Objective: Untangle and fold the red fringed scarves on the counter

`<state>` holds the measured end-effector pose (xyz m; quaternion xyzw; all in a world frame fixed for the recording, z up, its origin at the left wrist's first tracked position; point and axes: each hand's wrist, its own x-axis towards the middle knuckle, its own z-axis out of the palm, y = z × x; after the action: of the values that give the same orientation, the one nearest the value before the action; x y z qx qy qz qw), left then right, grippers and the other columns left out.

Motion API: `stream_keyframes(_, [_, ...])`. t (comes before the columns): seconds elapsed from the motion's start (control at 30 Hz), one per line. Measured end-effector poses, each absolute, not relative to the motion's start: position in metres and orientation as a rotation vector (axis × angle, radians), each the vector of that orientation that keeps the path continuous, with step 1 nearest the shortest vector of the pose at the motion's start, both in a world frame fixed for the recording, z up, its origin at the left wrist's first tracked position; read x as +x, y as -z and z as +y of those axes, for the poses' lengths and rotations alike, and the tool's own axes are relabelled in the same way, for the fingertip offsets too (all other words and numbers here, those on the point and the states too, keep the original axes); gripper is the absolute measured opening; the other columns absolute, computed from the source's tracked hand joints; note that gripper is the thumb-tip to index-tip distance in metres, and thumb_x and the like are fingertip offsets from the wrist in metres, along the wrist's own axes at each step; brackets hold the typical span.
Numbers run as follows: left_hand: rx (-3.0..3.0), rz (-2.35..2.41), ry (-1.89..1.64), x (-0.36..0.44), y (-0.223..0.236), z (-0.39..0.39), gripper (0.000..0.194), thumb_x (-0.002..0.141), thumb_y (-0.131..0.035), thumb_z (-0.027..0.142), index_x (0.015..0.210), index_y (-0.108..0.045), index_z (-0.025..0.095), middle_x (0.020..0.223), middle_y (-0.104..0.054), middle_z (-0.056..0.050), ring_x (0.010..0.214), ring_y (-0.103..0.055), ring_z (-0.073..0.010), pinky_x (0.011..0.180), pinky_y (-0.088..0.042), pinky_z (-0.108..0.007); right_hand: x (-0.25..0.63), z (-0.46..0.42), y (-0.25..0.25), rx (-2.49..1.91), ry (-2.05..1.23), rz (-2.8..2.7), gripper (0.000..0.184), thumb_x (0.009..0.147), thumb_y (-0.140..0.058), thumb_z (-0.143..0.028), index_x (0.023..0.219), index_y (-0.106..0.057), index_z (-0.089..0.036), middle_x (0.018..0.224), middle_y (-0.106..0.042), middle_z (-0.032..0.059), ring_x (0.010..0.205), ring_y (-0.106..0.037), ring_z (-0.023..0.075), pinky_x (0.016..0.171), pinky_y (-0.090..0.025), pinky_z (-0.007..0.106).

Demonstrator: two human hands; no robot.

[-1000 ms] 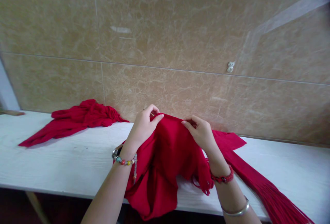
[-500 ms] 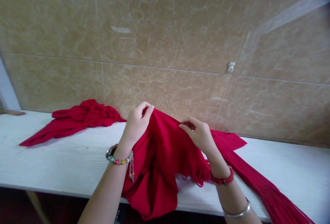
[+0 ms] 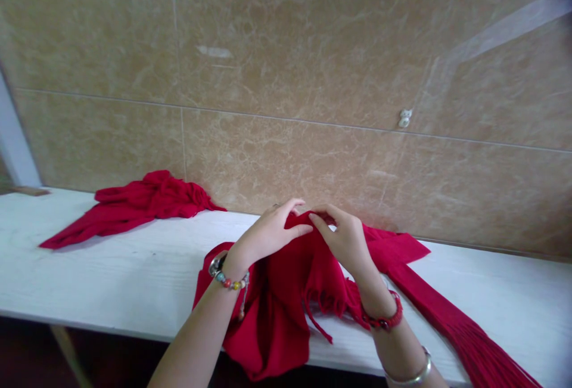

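Note:
A red fringed scarf (image 3: 277, 310) lies bunched on the white table (image 3: 134, 275), part of it hanging over the front edge. My left hand (image 3: 268, 236) and my right hand (image 3: 342, 236) meet at the top of the bunch, each pinching the scarf's upper edge with thumb and fingers closed on the cloth. The fingertips of the two hands almost touch. A long tasselled end of the scarf (image 3: 456, 328) trails to the right along the table. Beaded bracelets sit on my left wrist, a red one and a silver bangle on my right.
A second red cloth (image 3: 138, 203) lies crumpled at the back left of the table, against the brown marble wall (image 3: 313, 78). A small white hook (image 3: 404, 118) is fixed to the wall on the right. A white post stands at the far left.
My left hand has moved right and down, bringing its part of the scarf's edge next to my right hand. The lifted cloth has sunk into a lower bunch.

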<state>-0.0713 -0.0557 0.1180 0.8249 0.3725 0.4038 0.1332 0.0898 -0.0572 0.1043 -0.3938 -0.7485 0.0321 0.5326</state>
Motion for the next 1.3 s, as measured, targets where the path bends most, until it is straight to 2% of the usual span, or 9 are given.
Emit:
stream_keyframes(0.07, [2.411, 1.05, -1.143, -0.068, -0.119, -0.057, 0.017, 0.083, -0.049, 0.027, 0.096, -0.058, 0.02, 0.094, -0.064, -0.002, 0.086, -0.058, -0.0153, 0.079, -0.044, -0.027, 0.09, -0.058, -0.105, -0.927, -0.081, -1.789, 0.017, 0.078, -0.05, -0.027, 0.08, -0.065, -0.02, 0.076, -0.069, 0.0039, 0.068, -0.062, 0.0171, 0.065, -0.047, 0.028])
stream_keyframes(0.2, [2.416, 1.128, -1.246, -0.068, -0.125, -0.059, 0.022, 0.086, -0.042, 0.027, 0.075, -0.058, 0.017, 0.075, -0.063, 0.0, 0.071, -0.057, -0.0134, 0.069, -0.042, -0.023, 0.091, -0.056, -0.104, -0.946, -0.1, -1.802, 0.016, 0.077, -0.05, -0.026, 0.08, -0.065, -0.02, 0.074, -0.068, 0.0033, 0.066, -0.061, 0.0166, 0.063, -0.046, 0.027])
stream_keyframes(0.4, [2.325, 1.183, -1.49, -0.07, -0.129, -0.06, 0.019, 0.087, -0.041, 0.026, 0.079, -0.056, 0.017, 0.077, -0.063, 0.0, 0.075, -0.058, -0.014, 0.07, -0.042, -0.023, 0.09, -0.048, -0.099, -1.007, -0.18, -1.879, 0.017, 0.075, -0.047, -0.019, 0.082, -0.062, -0.019, 0.074, -0.067, 0.0033, 0.067, -0.061, 0.0162, 0.065, -0.045, 0.028])
stream_keyframes(0.57, [2.387, 1.229, -1.445, -0.066, -0.123, -0.057, 0.015, 0.086, -0.041, 0.023, 0.083, -0.054, 0.018, 0.085, -0.063, -0.003, 0.083, -0.058, -0.0157, 0.077, -0.043, -0.026, 0.084, -0.048, -0.098, -0.984, -0.137, -1.787, 0.009, 0.074, -0.045, -0.02, 0.075, -0.054, -0.02, 0.069, -0.063, 0.0021, 0.064, -0.058, 0.0152, 0.063, -0.044, 0.027])
stream_keyframes(0.7, [2.455, 1.179, -1.22, -0.068, -0.12, -0.054, 0.016, 0.083, -0.042, 0.017, 0.09, -0.056, 0.02, 0.091, -0.064, -0.002, 0.086, -0.059, -0.0162, 0.078, -0.043, -0.027, 0.083, -0.047, -0.097, -1.003, -0.061, -1.631, 0.009, 0.077, -0.04, -0.02, 0.076, -0.049, -0.021, 0.07, -0.062, 0.0023, 0.064, -0.057, 0.0152, 0.061, -0.042, 0.026])
stream_keyframes(0.77, [2.458, 1.181, -1.171, -0.071, -0.122, -0.055, 0.017, 0.082, -0.042, 0.017, 0.087, -0.058, 0.02, 0.089, -0.065, -0.001, 0.084, -0.06, -0.0161, 0.077, -0.043, -0.026, 0.085, -0.044, -0.097, -1.012, -0.045, -1.627, 0.012, 0.079, -0.038, -0.021, 0.081, -0.05, -0.02, 0.072, -0.062, 0.0029, 0.067, -0.058, 0.0158, 0.062, -0.042, 0.026])
stream_keyframes(0.9, [2.357, 1.389, -1.383, -0.076, -0.127, -0.053, 0.018, 0.084, -0.04, 0.017, 0.082, -0.058, 0.017, 0.082, -0.065, -0.003, 0.08, -0.06, -0.0172, 0.074, -0.044, -0.027, 0.088, -0.039, -0.094, -1.006, -0.087, -1.766, 0.019, 0.08, -0.04, -0.02, 0.091, -0.055, -0.019, 0.075, -0.064, 0.004, 0.07, -0.059, 0.0162, 0.065, -0.043, 0.027])
stream_keyframes(1.07, [2.316, 1.466, -1.454, -0.077, -0.121, -0.042, 0.018, 0.081, -0.04, 0.011, 0.088, -0.056, 0.016, 0.088, -0.065, -0.005, 0.086, -0.059, -0.0175, 0.078, -0.043, -0.027, 0.085, -0.03, -0.085, -0.985, -0.106, -1.981, 0.021, 0.072, -0.044, -0.012, 0.082, -0.061, -0.018, 0.079, -0.065, 0.0056, 0.073, -0.058, 0.0176, 0.068, -0.043, 0.028])
stream_keyframes(1.3, [2.387, 1.287, -1.402, -0.076, -0.118, -0.041, 0.015, 0.082, -0.05, 0.029, 0.078, -0.059, 0.017, 0.079, -0.065, -0.002, 0.076, -0.06, -0.0171, 0.071, -0.043, -0.026, 0.089, -0.021, -0.084, -1.003, -0.102, -1.643, 0.018, 0.078, -0.046, -0.028, 0.078, -0.06, -0.018, 0.076, -0.064, 0.0063, 0.072, -0.058, 0.0184, 0.066, -0.043, 0.029])
